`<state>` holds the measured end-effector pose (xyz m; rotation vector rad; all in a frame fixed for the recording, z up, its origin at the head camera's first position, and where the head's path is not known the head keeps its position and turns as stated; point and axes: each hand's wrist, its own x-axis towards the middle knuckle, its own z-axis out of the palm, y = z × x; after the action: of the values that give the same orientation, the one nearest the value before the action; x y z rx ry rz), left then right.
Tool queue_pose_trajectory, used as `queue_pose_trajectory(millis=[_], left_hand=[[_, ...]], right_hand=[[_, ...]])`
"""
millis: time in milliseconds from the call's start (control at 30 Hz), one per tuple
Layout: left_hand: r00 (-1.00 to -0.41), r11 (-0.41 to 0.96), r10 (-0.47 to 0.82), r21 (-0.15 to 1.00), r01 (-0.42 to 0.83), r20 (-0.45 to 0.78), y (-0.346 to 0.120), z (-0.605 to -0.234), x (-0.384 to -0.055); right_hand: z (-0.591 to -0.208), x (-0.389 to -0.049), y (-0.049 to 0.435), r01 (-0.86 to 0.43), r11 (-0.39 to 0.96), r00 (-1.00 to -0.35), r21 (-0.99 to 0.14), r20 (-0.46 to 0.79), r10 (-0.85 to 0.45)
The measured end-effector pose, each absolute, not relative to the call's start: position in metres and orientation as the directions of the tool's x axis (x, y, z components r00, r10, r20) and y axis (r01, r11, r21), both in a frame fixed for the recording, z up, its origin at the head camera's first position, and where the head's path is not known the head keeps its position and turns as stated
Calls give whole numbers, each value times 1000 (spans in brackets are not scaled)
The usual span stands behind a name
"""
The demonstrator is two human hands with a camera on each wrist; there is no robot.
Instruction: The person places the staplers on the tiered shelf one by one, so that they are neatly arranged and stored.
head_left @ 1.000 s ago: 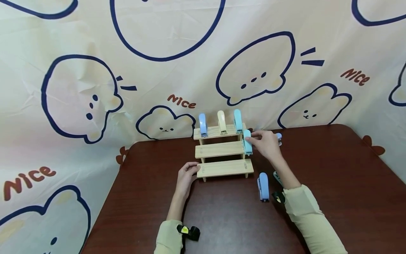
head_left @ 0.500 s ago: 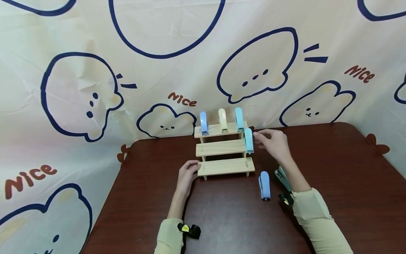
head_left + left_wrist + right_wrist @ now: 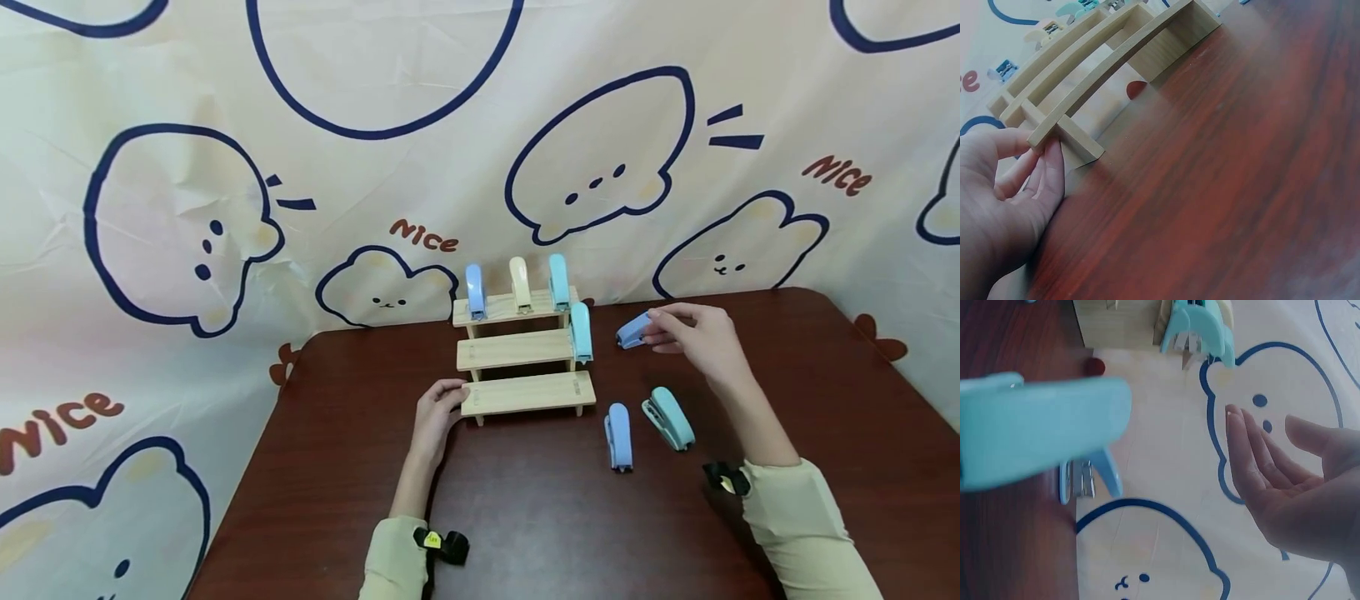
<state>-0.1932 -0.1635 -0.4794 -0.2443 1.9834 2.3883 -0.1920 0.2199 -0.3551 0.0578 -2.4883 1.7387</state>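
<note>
My left hand pinches the left end of the bottom step of a three-tier wooden display rack; the thumb and fingers also show on that corner in the left wrist view. My right hand is over a blue stapler right of the rack. In the right wrist view, the fingers are loosely extended with nothing between them, apart from the blue stapler. Blue, cream and turquoise staplers stand on the top step. Another turquoise stapler stands at the middle step's right end.
On the brown table, a blue stapler and a teal stapler lie right of the rack, in front of my right hand. A cartoon-printed cloth hangs behind the table's back edge.
My right hand has let go of the turquoise stapler on the middle step and moved right, to the blue stapler at the back. My left hand stays on the rack.
</note>
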Motion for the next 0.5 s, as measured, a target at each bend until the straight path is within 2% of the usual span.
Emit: queue_pose_trajectory(millis=[200,500], left_hand=[[-987,-189,-73,974,-126,-142,-165,-481,-193],[-987,-195,-79,973,-126,-143,-165,-482,-195]], right_hand=[[-358,-190,239,-31,352,-999,-935,33,-2],[-365,-190,260,-7,349,-996,-937,-24,-83]])
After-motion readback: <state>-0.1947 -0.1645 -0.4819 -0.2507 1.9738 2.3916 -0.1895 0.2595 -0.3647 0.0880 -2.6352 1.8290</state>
